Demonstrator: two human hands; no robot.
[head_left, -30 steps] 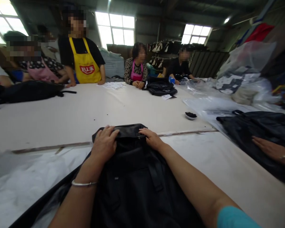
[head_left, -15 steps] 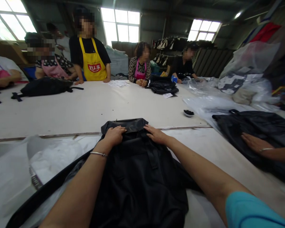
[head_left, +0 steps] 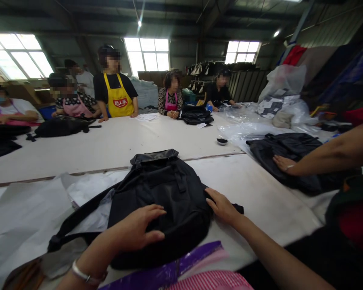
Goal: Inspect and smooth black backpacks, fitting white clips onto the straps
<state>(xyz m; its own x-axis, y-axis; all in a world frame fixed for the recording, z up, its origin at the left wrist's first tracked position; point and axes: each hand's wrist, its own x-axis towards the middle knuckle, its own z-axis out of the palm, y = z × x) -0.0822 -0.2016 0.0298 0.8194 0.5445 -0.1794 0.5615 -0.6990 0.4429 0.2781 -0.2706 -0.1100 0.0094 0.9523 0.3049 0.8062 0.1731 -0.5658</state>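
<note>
A black backpack (head_left: 166,189) lies flat before me, its folded top flap (head_left: 154,156) pointing away and a strap (head_left: 84,207) trailing to the left. Over the bag's lower left part is my left hand (head_left: 142,227), thumb and fingers apart and nothing held; whether it touches the fabric is hard to tell. My right hand (head_left: 222,205) rests against the bag's right side, fingers stretched out along the edge. A silver bangle (head_left: 86,276) circles my left wrist.
On the right a co-worker's hand (head_left: 284,164) presses another black bag (head_left: 290,145). Clear plastic sheeting (head_left: 57,197) lies at left. Several people stand or sit across the white table (head_left: 109,155), with more black bags (head_left: 196,115) and a small dish (head_left: 222,141) on it.
Both my hands have left the top flap and come back toward me, the left over the bag's lower part, the right to its side. The view has tilted and shifted too.
</note>
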